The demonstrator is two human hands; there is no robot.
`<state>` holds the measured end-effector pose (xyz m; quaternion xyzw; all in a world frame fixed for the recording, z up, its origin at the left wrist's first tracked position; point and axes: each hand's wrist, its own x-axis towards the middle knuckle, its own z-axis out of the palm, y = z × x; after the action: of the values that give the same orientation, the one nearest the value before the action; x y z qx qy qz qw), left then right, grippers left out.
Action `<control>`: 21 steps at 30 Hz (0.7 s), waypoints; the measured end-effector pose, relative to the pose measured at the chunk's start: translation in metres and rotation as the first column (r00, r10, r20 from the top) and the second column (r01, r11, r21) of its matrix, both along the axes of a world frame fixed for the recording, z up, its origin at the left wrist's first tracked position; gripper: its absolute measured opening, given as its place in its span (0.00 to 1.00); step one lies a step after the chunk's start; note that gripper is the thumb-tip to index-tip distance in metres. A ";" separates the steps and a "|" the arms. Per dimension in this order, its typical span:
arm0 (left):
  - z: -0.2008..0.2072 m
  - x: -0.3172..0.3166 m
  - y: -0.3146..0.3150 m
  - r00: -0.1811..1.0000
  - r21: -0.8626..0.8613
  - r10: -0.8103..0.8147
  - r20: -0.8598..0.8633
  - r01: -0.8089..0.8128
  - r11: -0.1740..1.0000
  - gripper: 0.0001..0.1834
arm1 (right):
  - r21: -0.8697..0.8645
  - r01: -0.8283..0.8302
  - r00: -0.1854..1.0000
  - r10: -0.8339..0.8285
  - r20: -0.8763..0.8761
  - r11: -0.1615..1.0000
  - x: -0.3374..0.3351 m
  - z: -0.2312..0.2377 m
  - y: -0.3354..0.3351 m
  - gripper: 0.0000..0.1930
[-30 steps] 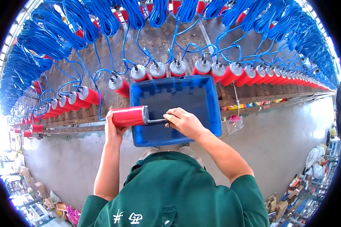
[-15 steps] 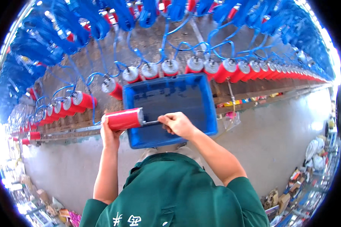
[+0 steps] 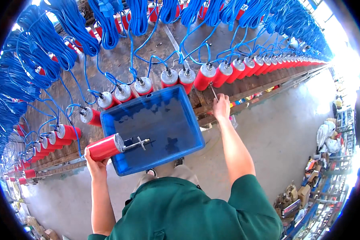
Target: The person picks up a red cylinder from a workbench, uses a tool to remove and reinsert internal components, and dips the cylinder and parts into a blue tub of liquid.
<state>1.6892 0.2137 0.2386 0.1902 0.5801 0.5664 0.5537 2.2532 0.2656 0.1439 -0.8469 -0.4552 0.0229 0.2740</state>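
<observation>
My left hand (image 3: pixel 97 166) is closed round the left end of a red cylinder (image 3: pixel 104 148), which it holds over the near left edge of a blue plastic bin (image 3: pixel 153 95). From the cylinder's metal end a thin shaft with a metal crosspiece (image 3: pixel 141 143) sticks out over the bin. My right hand (image 3: pixel 221 106) reaches out past the bin's right side, fingers closed on a thin metal rod (image 3: pixel 214 93). The rod's far end meets the row of red cylinders (image 3: pixel 204 77), which carry grey caps and blue cables.
Coiled blue cables (image 3: pixel 138 18) hang along the far side of the worn bench (image 3: pixel 160 42). More red cylinders (image 3: pixel 68 132) line its edge at left. Beyond the grey floor (image 3: pixel 264 148), shelves with boxes (image 3: pixel 304 194) stand at right. My shoes show below the bin.
My right hand has left the shaft of the held cylinder and moved right and away to the rod. The crosspiece now shows. My view has shifted and turned to the right.
</observation>
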 end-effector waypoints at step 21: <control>-0.009 -0.008 0.000 0.996 -0.012 -0.019 0.086 0.020 1.000 0.37 | 0.415 -0.133 0.467 0.426 -0.775 0.900 -0.136 0.177 -0.105 0.19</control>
<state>1.6809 0.2135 0.2296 0.1679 0.5573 0.5650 0.5848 2.1172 0.1601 0.3210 -0.5864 -0.3937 0.4106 0.5766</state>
